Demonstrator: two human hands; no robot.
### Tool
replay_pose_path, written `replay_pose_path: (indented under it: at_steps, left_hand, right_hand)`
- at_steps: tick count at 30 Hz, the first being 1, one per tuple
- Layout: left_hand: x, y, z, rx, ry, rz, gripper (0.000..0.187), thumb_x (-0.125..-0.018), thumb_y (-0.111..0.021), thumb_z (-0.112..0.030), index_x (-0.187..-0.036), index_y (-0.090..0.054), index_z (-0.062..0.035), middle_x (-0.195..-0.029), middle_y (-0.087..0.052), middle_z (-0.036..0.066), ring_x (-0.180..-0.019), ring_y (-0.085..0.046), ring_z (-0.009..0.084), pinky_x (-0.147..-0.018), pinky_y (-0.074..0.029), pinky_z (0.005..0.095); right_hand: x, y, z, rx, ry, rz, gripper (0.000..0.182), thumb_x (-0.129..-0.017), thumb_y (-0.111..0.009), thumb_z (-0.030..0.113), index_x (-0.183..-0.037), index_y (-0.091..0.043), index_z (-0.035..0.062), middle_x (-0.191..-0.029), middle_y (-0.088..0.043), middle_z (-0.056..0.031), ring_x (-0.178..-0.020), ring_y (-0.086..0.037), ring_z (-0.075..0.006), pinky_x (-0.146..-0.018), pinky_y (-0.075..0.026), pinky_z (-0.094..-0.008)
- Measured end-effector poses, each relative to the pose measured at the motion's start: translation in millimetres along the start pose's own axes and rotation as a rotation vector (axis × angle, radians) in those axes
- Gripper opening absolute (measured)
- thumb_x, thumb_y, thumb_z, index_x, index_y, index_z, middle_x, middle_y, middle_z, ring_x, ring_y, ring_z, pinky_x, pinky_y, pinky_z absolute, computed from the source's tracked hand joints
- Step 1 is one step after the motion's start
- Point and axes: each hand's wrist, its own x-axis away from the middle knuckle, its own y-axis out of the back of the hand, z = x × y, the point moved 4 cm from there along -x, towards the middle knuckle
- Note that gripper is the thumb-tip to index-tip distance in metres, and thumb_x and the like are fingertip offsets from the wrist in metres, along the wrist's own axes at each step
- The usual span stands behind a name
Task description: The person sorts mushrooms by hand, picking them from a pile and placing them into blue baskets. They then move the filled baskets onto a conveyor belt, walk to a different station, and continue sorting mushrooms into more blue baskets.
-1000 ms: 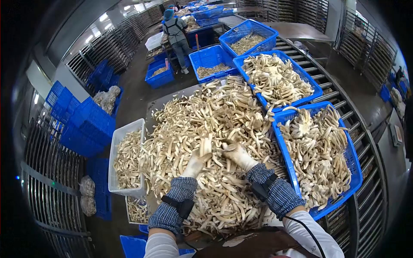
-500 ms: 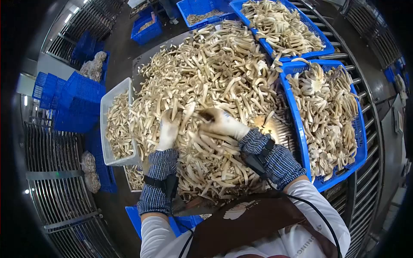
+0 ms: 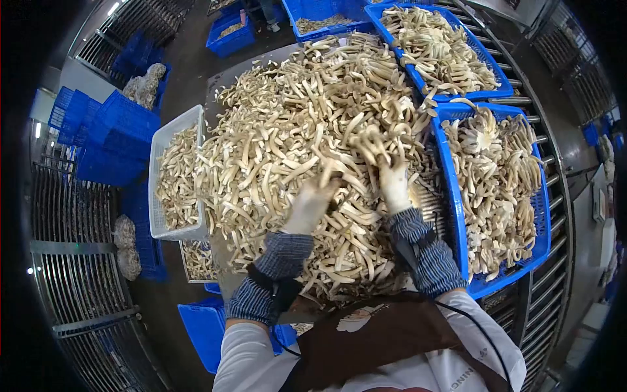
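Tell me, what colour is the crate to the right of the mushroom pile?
The crate is blue, seen in the head view.

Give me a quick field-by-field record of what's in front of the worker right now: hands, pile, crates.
left hand: gloved, on the mushroom pile, grip unclear through blur
right hand: gloved, raised, shut on a mushroom cluster
mushroom pile: loose pale stems heaped over the table, between the crates
white crate: left of the pile, partly filled with stems
near blue crate: right of the pile, holds bigger clusters
far blue crate: behind it, also filled
stacked blue crates: on the floor, far left
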Motion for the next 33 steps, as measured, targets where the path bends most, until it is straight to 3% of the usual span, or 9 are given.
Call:
replay_pose_path:
  at_steps: [4, 6, 7, 8, 11, 12, 18, 26, 33]
  left_hand:
    - [-32.2, -72.5, 30.6, 0.284, -0.390, 0.066, 0.056, -0.095, -0.062, -0.028, -0.139, -0.045, 0.0036, -0.135, -0.053, 0.020, -0.124, -0.049, 0.0295, -0.106, -0.038, 0.0382]
    - [-17.9, -80.0, 27.1, 0.378, -0.112, 0.027, 0.057, -0.096, -0.060, -0.021, -0.143, -0.039, 0.0017, -0.140, -0.049, 0.017, -0.125, -0.049, 0.0272, -0.105, -0.040, 0.0353]
    - [-16.1, -80.5, 37.1, 0.540, 0.027, 0.011, 0.056, -0.096, -0.060, -0.022, -0.143, -0.040, 0.0014, -0.139, -0.050, 0.018, -0.124, -0.049, 0.0270, -0.104, -0.041, 0.0366]
    - [-7.5, -74.8, 31.5, 0.459, -0.049, 0.016, 0.057, -0.095, -0.060, -0.021, -0.143, -0.039, 0.0021, -0.141, -0.047, 0.019, -0.127, -0.047, 0.0271, -0.105, -0.041, 0.0366]
    - [25.7, -60.9, 17.1, 0.335, -0.289, 0.085, 0.059, -0.094, -0.059, -0.013, -0.145, -0.034, 0.0051, -0.145, -0.043, 0.021, -0.131, -0.045, 0.0276, -0.110, -0.037, 0.0364]
    - [25.3, -59.2, 21.1, 0.153, -0.353, 0.308, 0.090, -0.093, -0.061, -0.025, -0.150, 0.000, 0.0099, -0.156, -0.015, 0.030, -0.146, -0.017, 0.0367, -0.120, -0.018, 0.0403]
    - [23.7, -33.1, 66.4, 0.308, -0.403, 0.154, 0.078, -0.093, -0.054, -0.003, -0.151, -0.002, 0.0077, -0.159, -0.008, 0.025, -0.148, -0.015, 0.0272, -0.119, -0.020, 0.0380]
    - [92.7, -9.9, 67.2, 0.089, -0.359, -0.021, 0.080, -0.098, -0.058, -0.028, -0.153, -0.008, 0.0025, -0.157, -0.022, 0.020, -0.147, -0.018, 0.0310, -0.118, -0.021, 0.0350]
    - [81.4, 6.3, 89.2, 0.615, -0.242, -0.264, 0.052, -0.100, -0.052, -0.020, -0.138, -0.036, 0.0105, -0.135, -0.050, 0.025, -0.120, -0.054, 0.0281, -0.107, -0.041, 0.0348]
  right_hand:
    - [71.5, 7.4, 29.8, -0.061, -0.128, 0.183, 0.044, -0.098, -0.051, 0.018, -0.130, -0.046, -0.0108, -0.122, -0.059, -0.0260, -0.114, -0.056, -0.0304, -0.100, -0.045, -0.0370]
    - [81.6, 8.0, -4.7, -0.043, 0.221, 0.236, 0.045, -0.097, -0.052, 0.019, -0.132, -0.044, -0.0075, -0.125, -0.057, -0.0254, -0.115, -0.056, -0.0283, -0.093, -0.048, -0.0355]
    - [90.0, 15.9, 16.5, -0.191, -0.035, 0.338, 0.044, -0.095, -0.054, 0.018, -0.132, -0.046, -0.0059, -0.122, -0.058, -0.0229, -0.114, -0.056, -0.0276, -0.093, -0.048, -0.0340]
    - [101.5, 24.8, 40.2, -0.321, -0.307, 0.392, 0.044, -0.094, -0.057, 0.016, -0.132, -0.047, -0.0042, -0.119, -0.060, -0.0204, -0.113, -0.056, -0.0269, -0.092, -0.048, -0.0326]
    - [73.3, 27.1, 36.2, -0.173, 0.122, 0.538, 0.049, -0.092, -0.061, 0.023, -0.130, -0.050, -0.0068, -0.115, -0.062, -0.0179, -0.109, -0.059, -0.0255, -0.088, -0.050, -0.0323]
    - [71.5, 25.2, 38.9, -0.251, -0.046, 0.560, 0.052, -0.091, -0.063, 0.024, -0.129, -0.050, -0.0083, -0.117, -0.062, -0.0181, -0.109, -0.059, -0.0252, -0.088, -0.051, -0.0324]
    - [87.8, -1.6, 44.8, -0.414, -0.170, 0.506, 0.048, -0.090, -0.063, 0.013, -0.132, -0.047, -0.0042, -0.114, -0.062, -0.0171, -0.098, -0.063, -0.0236, -0.082, -0.054, -0.0350]
    - [139.6, -8.6, 54.6, -0.638, -0.338, 0.827, 0.044, -0.093, -0.064, 0.024, -0.124, -0.053, -0.0043, -0.109, -0.064, -0.0113, -0.086, -0.063, -0.0179, -0.075, -0.053, -0.0287]
    - [149.3, 0.5, 53.9, -0.272, 0.068, 0.428, 0.049, -0.091, -0.064, 0.025, -0.126, -0.052, -0.0064, -0.110, -0.063, -0.0132, -0.099, -0.059, -0.0194, -0.087, -0.048, -0.0306]
